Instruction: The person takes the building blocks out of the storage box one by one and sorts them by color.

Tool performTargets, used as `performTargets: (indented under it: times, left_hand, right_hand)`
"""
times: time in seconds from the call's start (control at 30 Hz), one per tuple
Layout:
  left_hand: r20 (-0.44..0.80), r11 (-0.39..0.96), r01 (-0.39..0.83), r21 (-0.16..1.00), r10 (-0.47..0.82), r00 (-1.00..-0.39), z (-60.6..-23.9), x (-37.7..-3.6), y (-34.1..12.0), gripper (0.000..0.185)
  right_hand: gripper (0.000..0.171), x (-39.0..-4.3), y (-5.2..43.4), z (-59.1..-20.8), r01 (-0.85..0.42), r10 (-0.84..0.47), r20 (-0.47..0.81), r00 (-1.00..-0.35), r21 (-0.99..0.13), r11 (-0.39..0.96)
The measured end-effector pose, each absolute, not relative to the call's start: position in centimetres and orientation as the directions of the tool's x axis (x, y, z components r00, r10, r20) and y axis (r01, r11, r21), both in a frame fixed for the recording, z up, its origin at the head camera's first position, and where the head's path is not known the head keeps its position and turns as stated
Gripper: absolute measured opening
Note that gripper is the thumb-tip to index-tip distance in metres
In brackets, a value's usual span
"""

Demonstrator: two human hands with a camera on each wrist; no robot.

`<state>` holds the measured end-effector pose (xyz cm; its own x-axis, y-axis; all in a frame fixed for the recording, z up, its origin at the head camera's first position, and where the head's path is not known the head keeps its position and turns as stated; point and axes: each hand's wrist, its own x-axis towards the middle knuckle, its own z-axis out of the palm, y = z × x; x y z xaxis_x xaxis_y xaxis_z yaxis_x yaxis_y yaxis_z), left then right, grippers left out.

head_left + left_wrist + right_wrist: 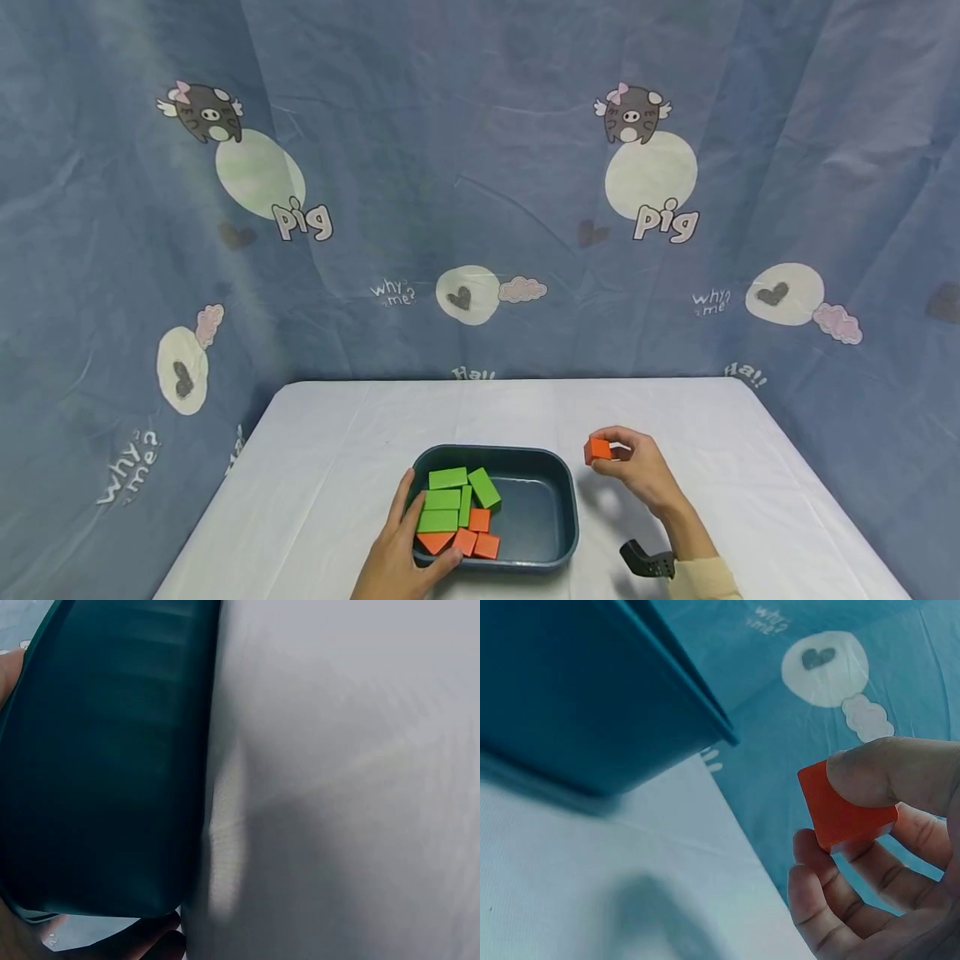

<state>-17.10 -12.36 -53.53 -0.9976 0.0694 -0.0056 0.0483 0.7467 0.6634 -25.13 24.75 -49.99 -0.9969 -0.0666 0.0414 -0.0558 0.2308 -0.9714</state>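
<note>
Now the right hand (637,467) pinches an orange block (597,449) in a thumb-and-finger grip, raised above the surface (337,450) just right of the dark tub (558,500). At the tub's near left corner the left hand (401,550) clasps the rim, beside green blocks (450,498) and orange pieces (472,540) inside.

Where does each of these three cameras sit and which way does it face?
Head: above, facing forward and down at the table, bin, left hand and right hand.
Left wrist: low beside the bin's wall; skin shows at the edges.
Right wrist: low, facing up at fingers pinching an orange block.
All three share the bin.
</note>
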Motion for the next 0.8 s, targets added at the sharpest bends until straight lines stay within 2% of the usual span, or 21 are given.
performTargets:
  times: [0.23,0.63,0.8]
  left_hand:
    - [-0.022,0.756,0.049,0.652,0.084,-0.996,-53.7,-17.0,-12.3,0.11]
    - [0.022,0.777,0.071,0.625,0.074,-0.997,-53.6,-17.0,-12.2,0.109]
    - [0.025,0.787,0.066,0.613,0.064,-0.998,-53.5,-17.1,-12.0,0.11]
  right_hand:
    - [0.039,-24.8,24.9,-51.2,-0.012,-0.046,0.0,-0.999,-0.965,0.263]
    - [0.04,-25.3,25.4,-53.1,-0.023,-0.087,-0.002,-0.996,-0.96,0.279]
    - [0.036,-25.6,25.3,-53.9,-0.067,-0.121,0.028,-0.992,-0.942,0.329]
